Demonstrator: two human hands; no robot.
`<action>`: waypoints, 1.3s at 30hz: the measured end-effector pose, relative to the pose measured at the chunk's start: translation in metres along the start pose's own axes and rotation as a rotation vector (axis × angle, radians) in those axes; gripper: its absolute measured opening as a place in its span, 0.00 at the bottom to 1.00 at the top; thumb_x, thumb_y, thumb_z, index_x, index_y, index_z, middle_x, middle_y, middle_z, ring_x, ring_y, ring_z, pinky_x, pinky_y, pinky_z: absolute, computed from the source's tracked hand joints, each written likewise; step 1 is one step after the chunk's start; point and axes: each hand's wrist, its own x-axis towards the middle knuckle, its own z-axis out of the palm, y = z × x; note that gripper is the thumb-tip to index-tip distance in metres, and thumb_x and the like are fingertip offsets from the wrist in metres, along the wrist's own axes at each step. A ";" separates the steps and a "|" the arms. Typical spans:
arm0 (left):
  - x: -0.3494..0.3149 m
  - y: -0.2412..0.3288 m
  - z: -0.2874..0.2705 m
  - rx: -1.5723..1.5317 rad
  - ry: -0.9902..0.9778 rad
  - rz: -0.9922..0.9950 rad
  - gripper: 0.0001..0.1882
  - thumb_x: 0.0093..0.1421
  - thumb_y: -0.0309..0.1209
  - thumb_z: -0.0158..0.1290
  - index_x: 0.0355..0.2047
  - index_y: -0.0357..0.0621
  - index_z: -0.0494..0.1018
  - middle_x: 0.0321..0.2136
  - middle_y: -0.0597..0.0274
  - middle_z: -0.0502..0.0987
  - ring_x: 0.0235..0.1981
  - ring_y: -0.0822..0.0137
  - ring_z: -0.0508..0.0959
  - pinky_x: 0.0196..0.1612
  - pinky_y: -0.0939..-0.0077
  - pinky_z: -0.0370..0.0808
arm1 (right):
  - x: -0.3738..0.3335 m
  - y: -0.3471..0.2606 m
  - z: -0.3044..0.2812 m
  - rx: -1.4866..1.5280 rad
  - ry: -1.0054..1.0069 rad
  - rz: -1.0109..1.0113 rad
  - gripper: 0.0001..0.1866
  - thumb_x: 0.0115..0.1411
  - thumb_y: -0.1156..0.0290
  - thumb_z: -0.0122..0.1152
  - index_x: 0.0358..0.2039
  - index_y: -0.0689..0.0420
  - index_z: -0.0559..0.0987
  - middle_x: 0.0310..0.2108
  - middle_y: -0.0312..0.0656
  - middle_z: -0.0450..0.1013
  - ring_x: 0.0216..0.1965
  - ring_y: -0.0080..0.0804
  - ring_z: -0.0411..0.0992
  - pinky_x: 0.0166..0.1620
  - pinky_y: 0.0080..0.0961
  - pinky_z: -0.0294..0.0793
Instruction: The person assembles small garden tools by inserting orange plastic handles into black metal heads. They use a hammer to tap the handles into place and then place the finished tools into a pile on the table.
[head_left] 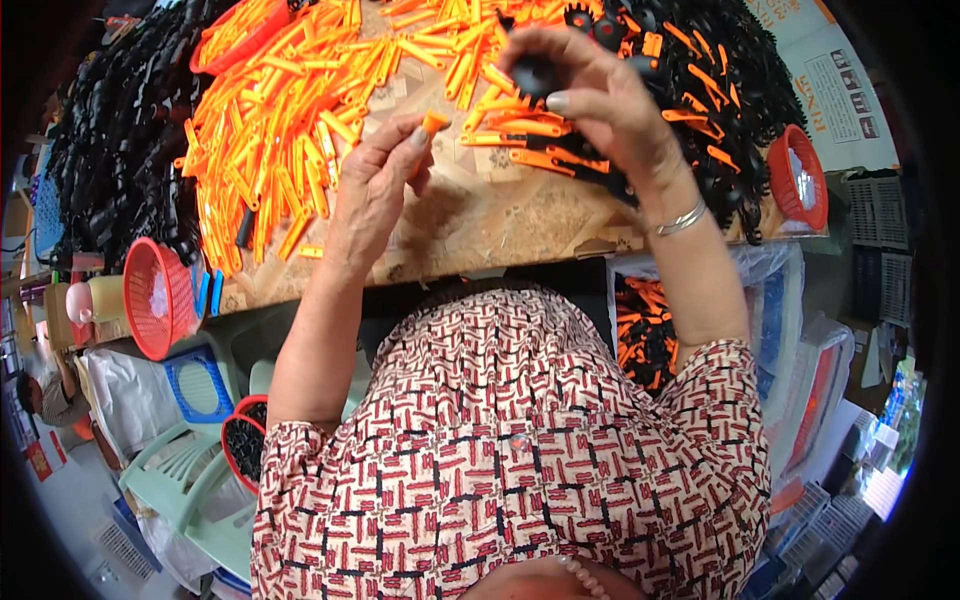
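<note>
My left hand [375,180] is closed in a pinch around an orange plastic handle [434,122]; only its end shows past the thumb. Farther right and higher, my right hand [610,105] grips a rounded black plastic tool head [535,76] between thumb and fingers. The two parts are apart, above the patterned tabletop [480,220]. A heap of loose orange handles [265,140] spreads beside my left hand. Under and beyond my right hand lie orange handles joined to black pieces [560,160].
Long black plastic parts [120,130] are piled at the far left. Red baskets stand at the left edge [160,300] and right edge [800,180]. A bag-lined container [645,330] of orange and black pieces sits below the table. A pale green chair [185,470] is at lower left.
</note>
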 end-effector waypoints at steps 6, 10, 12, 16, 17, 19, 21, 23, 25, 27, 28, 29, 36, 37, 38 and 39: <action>-0.010 0.000 -0.022 0.494 0.106 0.228 0.13 0.70 0.30 0.57 0.51 0.37 0.78 0.33 0.68 0.78 0.32 0.74 0.77 0.37 0.79 0.75 | -0.042 0.048 0.077 -0.194 0.277 0.025 0.37 0.53 0.86 0.64 0.65 0.57 0.70 0.59 0.35 0.66 0.53 0.24 0.75 0.57 0.19 0.73; -0.018 0.011 -0.030 0.832 -0.028 0.478 0.15 0.65 0.22 0.59 0.53 0.41 0.79 0.34 0.64 0.78 0.35 0.70 0.78 0.38 0.78 0.75 | -0.056 0.057 0.080 0.157 0.236 0.330 0.43 0.50 0.89 0.63 0.69 0.60 0.65 0.55 0.44 0.73 0.52 0.28 0.77 0.56 0.22 0.76; -0.020 0.011 -0.032 0.871 -0.102 0.526 0.17 0.63 0.20 0.59 0.53 0.44 0.79 0.34 0.61 0.78 0.35 0.68 0.79 0.38 0.77 0.76 | -0.059 0.056 0.081 0.264 0.185 0.463 0.44 0.49 0.89 0.62 0.69 0.60 0.65 0.52 0.45 0.74 0.50 0.28 0.78 0.54 0.21 0.77; -0.024 0.017 -0.034 0.925 -0.109 0.483 0.16 0.63 0.22 0.60 0.50 0.47 0.80 0.31 0.58 0.75 0.30 0.59 0.79 0.34 0.67 0.76 | -0.066 0.055 0.091 0.155 0.224 0.517 0.34 0.49 0.87 0.61 0.61 0.63 0.75 0.44 0.43 0.76 0.40 0.25 0.80 0.46 0.18 0.80; -0.024 0.018 -0.035 0.950 -0.094 0.508 0.15 0.62 0.22 0.60 0.50 0.47 0.80 0.31 0.57 0.74 0.30 0.58 0.78 0.33 0.66 0.75 | -0.067 0.056 0.091 0.130 0.241 0.541 0.31 0.50 0.86 0.61 0.58 0.64 0.77 0.41 0.42 0.77 0.37 0.24 0.80 0.44 0.18 0.80; -0.027 0.022 -0.036 0.973 -0.129 0.477 0.15 0.62 0.21 0.60 0.49 0.46 0.80 0.31 0.59 0.75 0.31 0.59 0.78 0.34 0.69 0.75 | -0.070 0.054 0.091 0.115 0.294 0.580 0.18 0.55 0.82 0.62 0.48 0.67 0.82 0.33 0.38 0.79 0.29 0.21 0.78 0.36 0.17 0.81; -0.030 0.027 -0.038 1.006 -0.181 0.468 0.15 0.62 0.21 0.60 0.49 0.46 0.81 0.30 0.59 0.76 0.31 0.60 0.78 0.35 0.70 0.75 | -0.070 0.058 0.090 0.123 0.267 0.569 0.16 0.60 0.80 0.62 0.49 0.67 0.82 0.31 0.38 0.79 0.27 0.20 0.77 0.34 0.17 0.80; -0.033 0.030 -0.039 1.049 -0.251 0.480 0.14 0.61 0.21 0.60 0.48 0.45 0.81 0.30 0.60 0.75 0.30 0.60 0.78 0.34 0.69 0.75 | -0.071 0.058 0.090 0.120 0.258 0.579 0.15 0.63 0.78 0.61 0.50 0.68 0.81 0.29 0.38 0.79 0.25 0.19 0.77 0.33 0.16 0.79; -0.031 0.031 -0.037 1.077 -0.275 0.575 0.15 0.60 0.22 0.62 0.47 0.46 0.81 0.29 0.60 0.74 0.30 0.61 0.77 0.34 0.69 0.74 | -0.070 0.057 0.094 0.112 0.263 0.605 0.14 0.66 0.77 0.60 0.51 0.68 0.81 0.29 0.39 0.79 0.25 0.18 0.76 0.32 0.16 0.78; -0.025 0.025 -0.039 1.095 -0.312 0.656 0.16 0.58 0.24 0.63 0.47 0.47 0.82 0.28 0.61 0.73 0.29 0.62 0.75 0.33 0.68 0.74 | -0.071 0.058 0.090 0.072 0.220 0.605 0.14 0.66 0.78 0.60 0.51 0.68 0.81 0.28 0.39 0.79 0.24 0.18 0.75 0.31 0.15 0.77; -0.026 0.025 -0.039 1.118 -0.315 0.659 0.16 0.57 0.24 0.63 0.47 0.48 0.82 0.28 0.61 0.73 0.29 0.62 0.75 0.33 0.68 0.74 | -0.071 0.059 0.089 0.050 0.200 0.604 0.14 0.66 0.78 0.60 0.51 0.68 0.81 0.28 0.39 0.79 0.24 0.18 0.75 0.31 0.15 0.76; -0.026 0.026 -0.040 1.140 -0.319 0.661 0.17 0.57 0.24 0.63 0.47 0.48 0.82 0.28 0.61 0.73 0.29 0.62 0.75 0.33 0.68 0.74 | -0.069 0.060 0.089 0.055 0.188 0.599 0.14 0.66 0.78 0.60 0.50 0.68 0.82 0.28 0.39 0.79 0.23 0.18 0.75 0.30 0.15 0.76; -0.025 0.023 -0.039 1.038 -0.312 0.592 0.16 0.56 0.23 0.64 0.46 0.48 0.83 0.29 0.61 0.74 0.29 0.63 0.76 0.32 0.69 0.74 | -0.070 0.059 0.083 0.165 0.181 0.600 0.13 0.65 0.78 0.61 0.49 0.67 0.83 0.27 0.39 0.78 0.22 0.17 0.74 0.27 0.13 0.74; -0.025 0.024 -0.039 1.031 -0.314 0.594 0.16 0.56 0.23 0.64 0.47 0.48 0.83 0.29 0.61 0.74 0.29 0.63 0.76 0.32 0.69 0.74 | -0.070 0.059 0.082 0.176 0.182 0.605 0.13 0.65 0.78 0.61 0.49 0.67 0.83 0.26 0.39 0.78 0.22 0.17 0.73 0.27 0.13 0.74; -0.025 0.026 -0.038 1.025 -0.316 0.597 0.16 0.57 0.23 0.64 0.47 0.47 0.83 0.29 0.61 0.74 0.29 0.63 0.76 0.32 0.69 0.74 | -0.069 0.059 0.082 0.165 0.176 0.609 0.13 0.65 0.78 0.61 0.49 0.67 0.83 0.26 0.39 0.78 0.22 0.17 0.73 0.27 0.13 0.74; -0.025 0.026 -0.038 1.020 -0.319 0.598 0.16 0.57 0.23 0.64 0.47 0.47 0.83 0.28 0.61 0.74 0.29 0.63 0.76 0.31 0.69 0.74 | -0.070 0.060 0.081 0.156 0.170 0.613 0.13 0.65 0.78 0.61 0.49 0.67 0.83 0.26 0.39 0.78 0.22 0.17 0.73 0.27 0.12 0.74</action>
